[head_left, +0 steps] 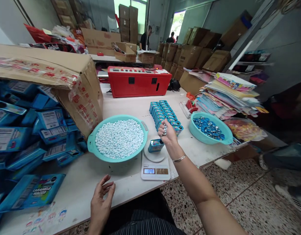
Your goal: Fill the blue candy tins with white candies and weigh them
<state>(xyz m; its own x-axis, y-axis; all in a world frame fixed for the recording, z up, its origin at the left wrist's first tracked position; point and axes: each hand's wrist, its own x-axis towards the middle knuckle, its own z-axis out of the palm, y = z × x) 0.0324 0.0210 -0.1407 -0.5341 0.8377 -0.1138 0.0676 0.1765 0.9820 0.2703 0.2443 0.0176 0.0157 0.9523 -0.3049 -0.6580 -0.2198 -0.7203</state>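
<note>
My right hand (167,131) is closed around several small pale candies (165,129), held just above and to the right of a blue tin (156,145). That tin stands on the round plate of a white digital scale (155,175), whose display is lit. To the left of the scale, a turquoise basin (93,147) is full of pale blue and white candies (119,138). My left hand (102,199) hovers at the table's front edge below the basin, fingers loosely curled and apart, with nothing in it. Behind my right hand, blue tins (162,111) stand in tight rows.
A tipped cardboard box (88,98) spills blue packs (52,119) at the left. A red machine (140,83) stands at the back of the white table (131,104). On the right are a basin (224,140) of shiny blue caps (209,128) and stacked sheets (224,98).
</note>
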